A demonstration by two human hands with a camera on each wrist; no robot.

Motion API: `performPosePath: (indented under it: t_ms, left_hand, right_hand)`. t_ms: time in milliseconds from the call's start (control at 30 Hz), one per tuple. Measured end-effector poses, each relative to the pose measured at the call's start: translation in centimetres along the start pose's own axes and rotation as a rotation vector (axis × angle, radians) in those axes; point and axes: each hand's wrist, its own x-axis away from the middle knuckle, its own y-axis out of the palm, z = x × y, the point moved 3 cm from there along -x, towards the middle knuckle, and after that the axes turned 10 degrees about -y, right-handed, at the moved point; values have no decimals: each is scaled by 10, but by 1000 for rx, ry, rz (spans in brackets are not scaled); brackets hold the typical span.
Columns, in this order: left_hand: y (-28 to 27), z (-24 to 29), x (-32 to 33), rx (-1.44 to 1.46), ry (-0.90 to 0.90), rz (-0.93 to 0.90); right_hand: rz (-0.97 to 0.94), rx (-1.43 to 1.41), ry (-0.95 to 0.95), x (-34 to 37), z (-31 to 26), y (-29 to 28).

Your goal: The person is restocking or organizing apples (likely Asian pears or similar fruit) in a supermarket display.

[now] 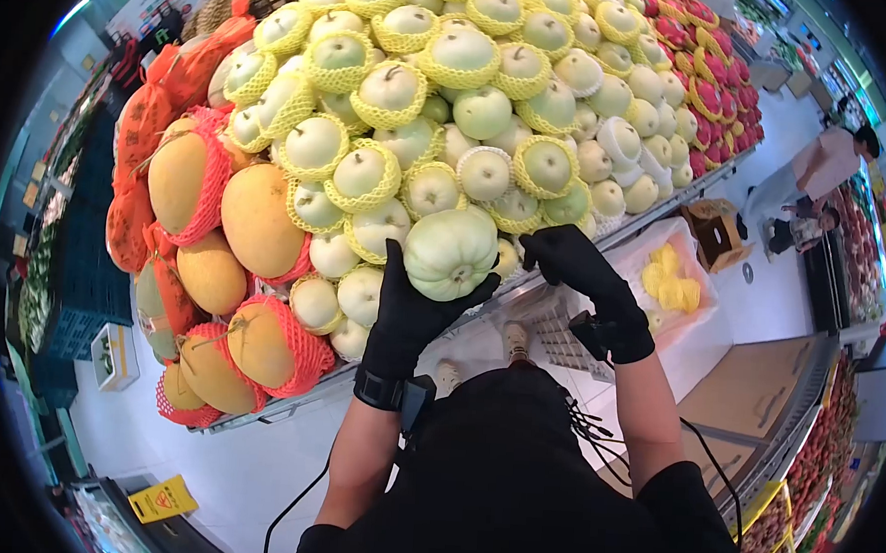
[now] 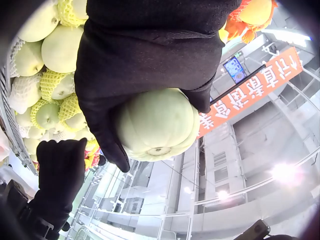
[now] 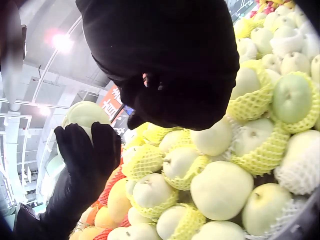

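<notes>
My left hand point(image 1: 406, 310), in a black glove, holds a pale green, shallowly ribbed melon point(image 1: 451, 255) with its round end scar facing me. In the left wrist view the thumb and fingers wrap the sides of the melon point(image 2: 159, 125). To its right, my gloved right hand point(image 1: 584, 269) hovers by the display edge with its fingers curled in and nothing visible in them. The right wrist view has this hand point(image 3: 170, 70) above the pale round fruits point(image 3: 222, 190), many in yellow or white foam nets.
Large yellow melons point(image 1: 263, 219) in red foam nets lie on the display's left, beside orange-wrapped fruit point(image 1: 155, 131). Dragon fruit point(image 1: 708, 95) fill its far right. A basket point(image 1: 565, 338) and a lined box with yellow items point(image 1: 671, 278) stand at right. A person point(image 1: 819, 171) is farther off.
</notes>
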Motion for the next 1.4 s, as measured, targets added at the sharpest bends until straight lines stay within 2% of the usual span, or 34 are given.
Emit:
performPosePath:
  t_ms: [67,100,167,233,267,333,400,467,500,600,633,700,733,800,867,900,933,967,1000,1033,1133,1167,1200,1233,1267,1300,1333,1400]
  left_hand:
    - [-9,-18,-2,750,-228,-222]
    - [-6,-23,-2,1081,-255,-358]
    - [-6,-29,-3,1139,-415,-246]
    - [0,-42,-7,1070,-429,-92]
    - [1,-50,-13,901,-354,-121]
    - [15,-56,-16,-886,271,321]
    - [14,-70,-25,-853,246,295]
    - [38,-74,-35,-952,311,353]
    - [49,-76,-42,-1007,342,385]
    - [75,-88,-56,-1142,403,459]
    - [82,-91,-60,-1179,412,479]
    - [97,-96,-68,-1243,426,507]
    - [105,-99,-70,-1271,425,521]
    - [115,-106,-75,-1332,419,550]
    - [112,-118,-79,-1395,376,578]
    - [114,-121,-80,-1456,353,574]
    - [116,-124,-81,-1517,330,568]
    - [117,-127,-82,-1578,309,561]
    - [111,-131,-84,-1566,319,591]
    - [108,-137,-85,-1394,340,563]
    - [140,-135,-93,-1670,405,672]
    - [144,-136,-94,-1709,445,649]
    - [144,-137,-94,-1614,450,631]
    - [142,-139,-94,-1518,457,613]
    - [139,-138,-94,-1555,408,614]
    - [136,-136,-93,-1593,360,613]
    - [139,-133,-92,-1756,351,619]
    - [145,-128,-92,-2086,328,623]
  right_hand:
    - [-95,47,37,13,25,-9]
    - [-168,66,62,20,36,-15]
    - [-293,140,77,30,63,-27]
    - [-266,119,86,41,89,-42]
    - [-253,106,94,46,105,-50]
    - [-250,25,121,52,160,-68]
    - [-211,-33,198,65,204,-83]
    - [-207,-173,-50,73,273,-100]
    - [-162,-335,-20,78,314,-107]
    - [99,-353,-292,106,349,-131]
    - [238,-391,-291,121,360,-136]
    - [553,-781,158,146,370,-147]
    - [450,-537,229,145,394,-156]
    - [436,-382,336,144,453,-168]
    - [378,-180,389,135,535,-179]
    - [238,82,314,127,584,-184]
    - [73,474,173,124,631,-187]
    - [-61,1002,-78,116,631,-193]
    - [79,490,211,124,646,-206]
    - [361,8,443,135,660,-219]
    - [738,-132,590,154,623,-253]
    - [748,86,571,156,630,-264]
    - [752,305,545,158,629,-278]
    - [695,451,481,159,628,-290]
    - [634,595,414,161,616,-302]
    - [752,736,250,162,632,-308]
    - [602,932,317,163,657,-317]
    - [547,1009,561,169,637,-330]
